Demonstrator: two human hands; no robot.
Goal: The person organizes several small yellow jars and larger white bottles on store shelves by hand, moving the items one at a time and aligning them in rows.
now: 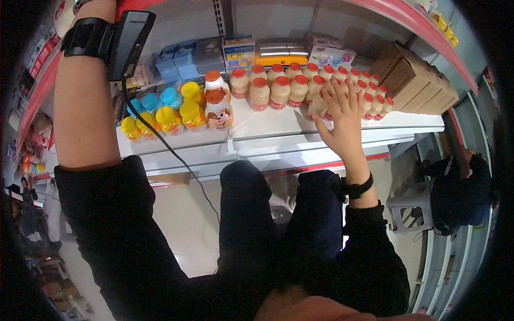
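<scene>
My right hand [345, 125] reaches over rows of small tan drink bottles [259, 95] with red caps on a white shelf. Its fingers are stretched and spread across the bottles, partly covering several of them. One bottle [318, 107] beside the thumb looks tilted; I cannot make out whether the hand touches it. My left forearm rises past the upper left edge, so that hand's fingers are out of the picture. Left of the tan bottles stand two white bottles with orange caps [218, 109], yellow-capped bottles [191, 115] and blue-capped bottles [171, 99].
Behind the bottles are blue packs [176, 60], a glasses-picture box [239, 52] and a yellow box [282, 53]. Brown cartons [415, 80] stand at the shelf's right end. A black cable [171, 150] hangs from my left forearm device. A person [460, 187] sits on a grey stool [409, 208] at right.
</scene>
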